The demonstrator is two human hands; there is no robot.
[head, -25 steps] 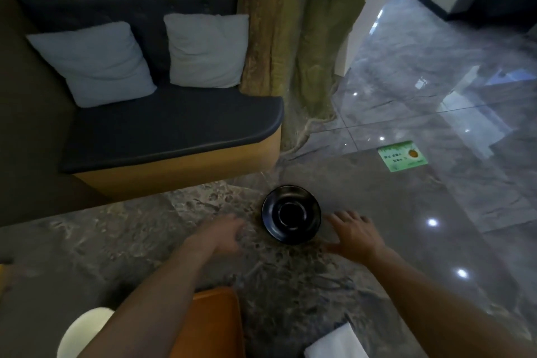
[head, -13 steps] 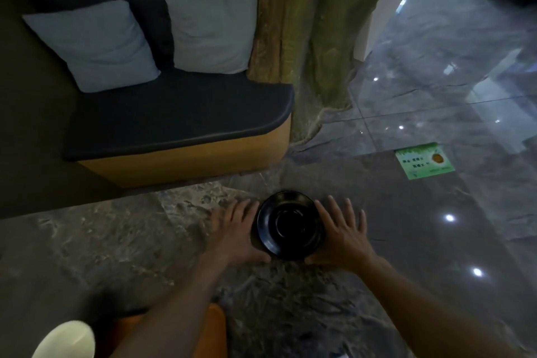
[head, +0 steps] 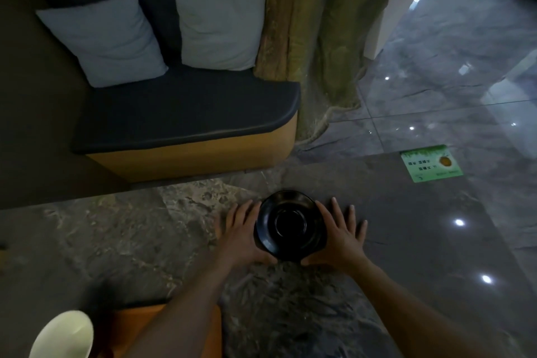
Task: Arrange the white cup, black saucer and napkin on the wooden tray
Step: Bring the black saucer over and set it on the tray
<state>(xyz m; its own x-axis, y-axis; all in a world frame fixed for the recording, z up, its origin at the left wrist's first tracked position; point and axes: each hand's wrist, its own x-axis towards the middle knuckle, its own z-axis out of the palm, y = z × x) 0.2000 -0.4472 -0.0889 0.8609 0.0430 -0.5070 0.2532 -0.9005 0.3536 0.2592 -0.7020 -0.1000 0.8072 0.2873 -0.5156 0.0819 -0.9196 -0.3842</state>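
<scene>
The black saucer (head: 290,225) sits on the dark stone table near its far edge. My left hand (head: 239,237) presses against its left rim and my right hand (head: 338,237) against its right rim, thumbs under the near edge, fingers spread flat. The saucer looks slightly tilted up between them. The white cup (head: 62,336) shows at the bottom left corner. Beside it, under my left forearm, is a part of the orange wooden tray (head: 136,328). The napkin is out of view.
The stone table (head: 116,241) ends just beyond the saucer. Behind it stands a bench with a dark cushion (head: 186,113) and two grey pillows, then a tree-trunk pillar (head: 305,23). A green card (head: 431,163) lies on the table at the far right.
Both hands came in from apart and closed against the saucer's two sides. The view tipped up, so the napkin left the bottom edge.
</scene>
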